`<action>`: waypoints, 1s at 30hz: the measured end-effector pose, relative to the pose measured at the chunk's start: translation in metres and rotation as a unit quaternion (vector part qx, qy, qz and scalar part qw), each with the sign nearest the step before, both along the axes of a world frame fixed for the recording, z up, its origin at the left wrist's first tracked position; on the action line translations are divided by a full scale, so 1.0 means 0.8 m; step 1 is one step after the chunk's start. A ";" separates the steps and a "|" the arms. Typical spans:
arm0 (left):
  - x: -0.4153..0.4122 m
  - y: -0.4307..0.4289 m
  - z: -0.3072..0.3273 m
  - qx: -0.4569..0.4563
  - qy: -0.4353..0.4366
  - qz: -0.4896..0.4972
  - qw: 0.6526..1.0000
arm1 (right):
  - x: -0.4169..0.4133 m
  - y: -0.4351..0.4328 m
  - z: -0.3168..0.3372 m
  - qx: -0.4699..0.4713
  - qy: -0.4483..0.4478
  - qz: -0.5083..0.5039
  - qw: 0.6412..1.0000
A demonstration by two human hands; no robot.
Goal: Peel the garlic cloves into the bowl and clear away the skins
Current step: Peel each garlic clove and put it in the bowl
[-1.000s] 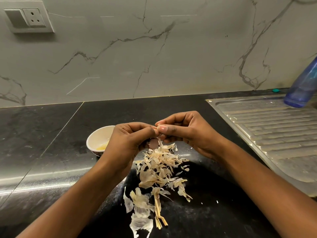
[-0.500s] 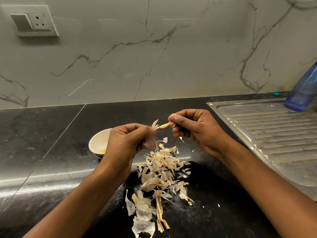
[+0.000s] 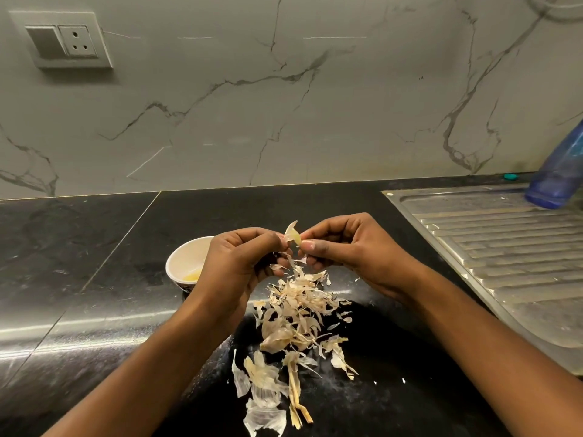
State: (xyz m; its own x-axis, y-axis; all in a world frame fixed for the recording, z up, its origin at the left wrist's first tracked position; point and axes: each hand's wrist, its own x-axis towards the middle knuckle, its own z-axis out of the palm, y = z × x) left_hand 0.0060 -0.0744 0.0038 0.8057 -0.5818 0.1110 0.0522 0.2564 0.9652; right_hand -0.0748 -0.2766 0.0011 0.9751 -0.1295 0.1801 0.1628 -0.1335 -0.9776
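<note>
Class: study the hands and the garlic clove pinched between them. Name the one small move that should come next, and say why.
Probably strip off the last flap of skin. The left hand and right hand both pinch the garlic clove, and a pale flap sticks up from it, so it looks not fully peeled. It can fall on the pile of skins; the bowl comes after.

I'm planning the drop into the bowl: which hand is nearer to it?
Left. The left hand hides the bowl's right rim in this view; the right hand is farther right, beyond the garlic clove pinched between both hands.
</note>
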 end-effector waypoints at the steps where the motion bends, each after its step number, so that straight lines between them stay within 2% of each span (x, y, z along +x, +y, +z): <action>1: 0.000 0.000 0.001 -0.001 -0.002 0.005 1.000 | 0.000 -0.001 0.000 -0.006 -0.004 -0.006 1.000; 9: 0.001 0.000 0.001 0.007 -0.006 -0.012 1.000 | 0.001 0.008 -0.003 0.008 -0.009 0.032 0.999; 15: 0.001 0.000 0.001 0.001 -0.023 -0.003 1.000 | 0.002 0.003 -0.007 -0.028 -0.002 0.024 0.999; 21: 0.008 0.007 0.006 -0.033 -0.041 0.035 0.998 | 0.005 -0.011 -0.006 -0.067 -0.011 -0.039 0.997; 26: 0.003 0.002 -0.006 0.095 -0.170 0.036 0.980 | 0.004 -0.017 -0.002 -0.051 -0.056 -0.103 0.992; 30: -0.003 -0.004 -0.019 0.198 -0.306 0.035 0.931 | 0.008 -0.007 0.028 -0.079 -0.085 -0.120 0.986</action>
State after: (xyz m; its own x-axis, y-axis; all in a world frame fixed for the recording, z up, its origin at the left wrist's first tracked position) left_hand 0.0035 -0.0774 -0.0118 0.6987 -0.6239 0.3500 -0.5424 -0.1429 0.8279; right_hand -0.0680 -0.2825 0.0238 0.8735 -0.3099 0.3754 0.2687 -0.3361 -0.9027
